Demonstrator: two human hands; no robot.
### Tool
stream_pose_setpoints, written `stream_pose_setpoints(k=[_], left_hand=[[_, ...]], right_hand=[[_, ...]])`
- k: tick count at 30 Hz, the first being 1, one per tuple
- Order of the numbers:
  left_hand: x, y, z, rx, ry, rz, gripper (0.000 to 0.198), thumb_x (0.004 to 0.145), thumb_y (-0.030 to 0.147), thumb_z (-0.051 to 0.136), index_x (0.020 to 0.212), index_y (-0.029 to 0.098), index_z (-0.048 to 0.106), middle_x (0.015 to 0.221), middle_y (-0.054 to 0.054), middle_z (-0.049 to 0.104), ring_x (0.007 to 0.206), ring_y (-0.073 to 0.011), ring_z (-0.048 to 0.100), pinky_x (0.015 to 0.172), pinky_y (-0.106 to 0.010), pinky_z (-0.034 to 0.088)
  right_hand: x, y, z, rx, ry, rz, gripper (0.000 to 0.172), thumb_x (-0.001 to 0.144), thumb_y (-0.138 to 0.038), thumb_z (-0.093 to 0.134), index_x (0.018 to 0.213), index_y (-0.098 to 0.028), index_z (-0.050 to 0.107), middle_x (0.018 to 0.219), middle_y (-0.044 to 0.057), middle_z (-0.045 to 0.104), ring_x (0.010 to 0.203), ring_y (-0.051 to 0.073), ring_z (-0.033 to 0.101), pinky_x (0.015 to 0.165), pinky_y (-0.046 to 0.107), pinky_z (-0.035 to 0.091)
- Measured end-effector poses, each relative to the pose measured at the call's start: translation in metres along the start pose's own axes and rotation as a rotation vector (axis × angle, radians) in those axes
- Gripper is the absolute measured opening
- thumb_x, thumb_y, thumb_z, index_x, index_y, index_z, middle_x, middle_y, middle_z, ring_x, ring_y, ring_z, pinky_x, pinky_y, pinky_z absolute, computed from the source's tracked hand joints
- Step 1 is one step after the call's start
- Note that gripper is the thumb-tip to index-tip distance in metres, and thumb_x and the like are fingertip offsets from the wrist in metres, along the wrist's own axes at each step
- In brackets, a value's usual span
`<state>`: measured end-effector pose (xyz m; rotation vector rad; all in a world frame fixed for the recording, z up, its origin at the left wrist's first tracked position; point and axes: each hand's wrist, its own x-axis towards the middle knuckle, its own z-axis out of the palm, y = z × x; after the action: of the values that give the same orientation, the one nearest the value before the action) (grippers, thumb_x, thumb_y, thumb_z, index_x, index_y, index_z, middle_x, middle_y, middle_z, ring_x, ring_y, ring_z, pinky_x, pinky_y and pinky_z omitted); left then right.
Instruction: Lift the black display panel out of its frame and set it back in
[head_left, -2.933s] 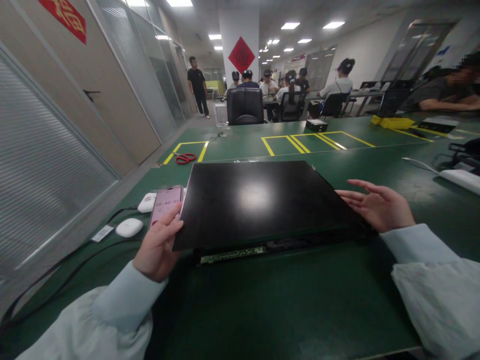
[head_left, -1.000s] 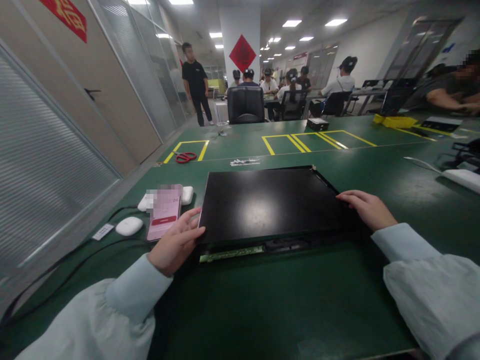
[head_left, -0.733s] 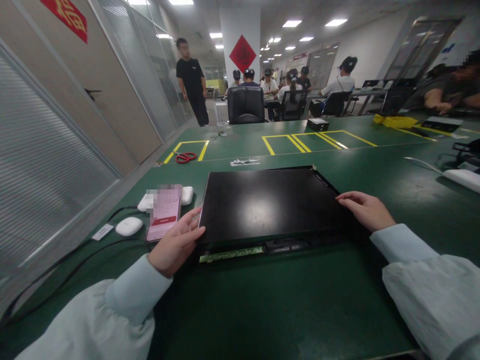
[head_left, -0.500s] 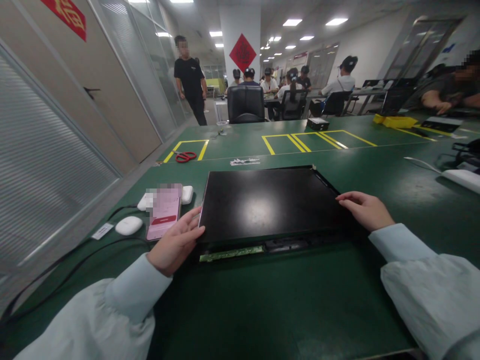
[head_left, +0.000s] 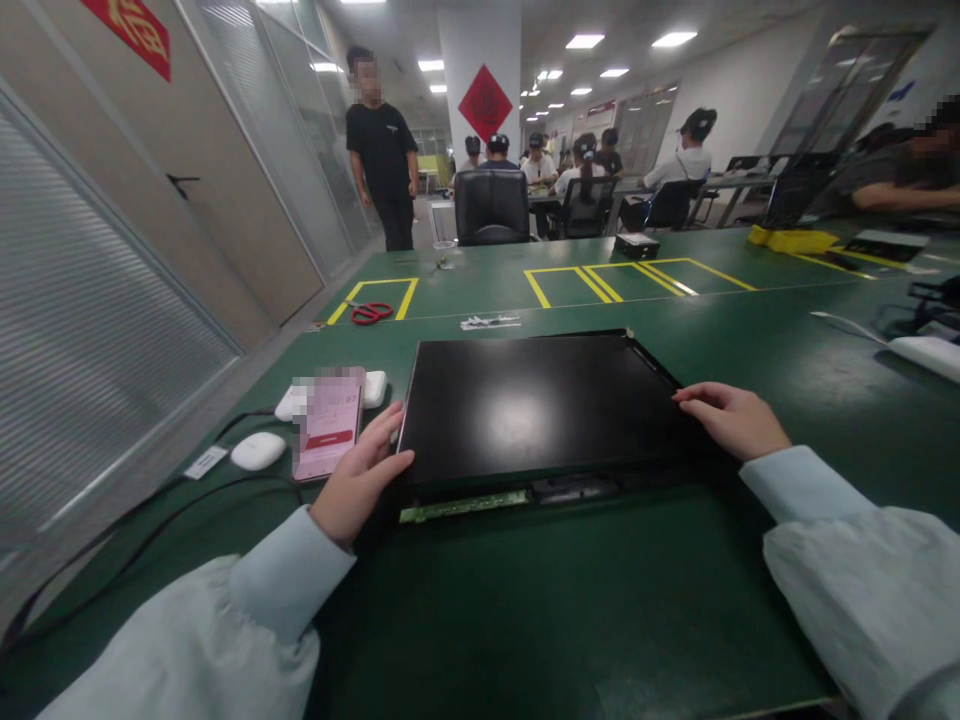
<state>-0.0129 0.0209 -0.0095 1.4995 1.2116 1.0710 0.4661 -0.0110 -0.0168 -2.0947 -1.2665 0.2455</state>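
A black LCD panel (head_left: 517,410) lies over a black frame (head_left: 652,362) on the green table; the frame shows beyond the panel's back and right edges. Along the panel's front edge a strip of green circuit board (head_left: 463,507) shows. My left hand (head_left: 364,475) holds the panel's left edge, thumb on the front left corner and fingers along the side. At the right edge, my right hand (head_left: 731,415) pinches with thumb and forefinger; whether the frame is also in that pinch I cannot tell.
A pink-screened phone (head_left: 328,425), a white mouse (head_left: 257,451) and black cables lie left of the panel. Red-handled scissors (head_left: 371,313), small white scraps (head_left: 490,322) and yellow tape outlines (head_left: 570,271) are farther back. A person (head_left: 381,150) stands beyond the table; others sit behind.
My left hand has shifted slightly right and its fingers have straightened along the panel's edge. My right hand and the panel stay nearly still. The standing person has come closer.
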Motion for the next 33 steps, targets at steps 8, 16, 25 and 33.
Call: stream_pose_setpoints(k=[8, 16, 25, 33], left_hand=[[0.009, -0.018, -0.016, 0.366, -0.119, 0.034, 0.071, 0.071, 0.052, 0.073, 0.131, 0.015, 0.066, 0.166, -0.019, 0.032, 0.153, -0.0379, 0.030, 0.123, -0.054, 0.027], [0.009, -0.014, -0.012, 0.443, -0.079, -0.019, 0.066, 0.077, 0.052, 0.069, 0.135, 0.019, 0.066, 0.167, -0.015, 0.032, 0.149, -0.0398, 0.037, 0.118, -0.054, 0.037], [0.009, -0.005, -0.003, 0.622, -0.094, -0.024, 0.067, 0.081, 0.045, 0.062, 0.138, 0.010, 0.061, 0.164, -0.021, 0.033, 0.152, -0.0382, 0.031, 0.124, -0.054, 0.025], [0.007, -0.006, -0.003, 0.708, -0.095, 0.062, 0.058, 0.085, 0.044, 0.062, 0.136, 0.016, 0.063, 0.161, -0.019, 0.040, 0.149, -0.0392, 0.037, 0.122, -0.057, 0.030]], right_hand=[[0.003, 0.007, 0.000, -0.054, 0.049, -0.069, 0.020, 0.067, -0.040, 0.062, 0.075, -0.028, 0.077, 0.082, 0.003, 0.077, 0.077, 0.025, 0.068, 0.069, 0.037, 0.051], [0.006, 0.013, 0.003, -0.053, 0.057, -0.062, 0.020, 0.068, -0.040, 0.062, 0.075, -0.028, 0.076, 0.088, 0.003, 0.078, 0.084, 0.028, 0.071, 0.077, 0.041, 0.053], [0.006, 0.007, 0.001, -0.048, 0.044, 0.010, 0.017, 0.069, -0.037, 0.062, 0.073, -0.028, 0.075, 0.093, 0.002, 0.079, 0.090, 0.028, 0.071, 0.087, 0.044, 0.054], [0.003, 0.003, -0.001, -0.043, 0.025, 0.028, 0.015, 0.069, -0.035, 0.062, 0.073, -0.029, 0.075, 0.096, 0.002, 0.079, 0.097, 0.029, 0.071, 0.091, 0.045, 0.053]])
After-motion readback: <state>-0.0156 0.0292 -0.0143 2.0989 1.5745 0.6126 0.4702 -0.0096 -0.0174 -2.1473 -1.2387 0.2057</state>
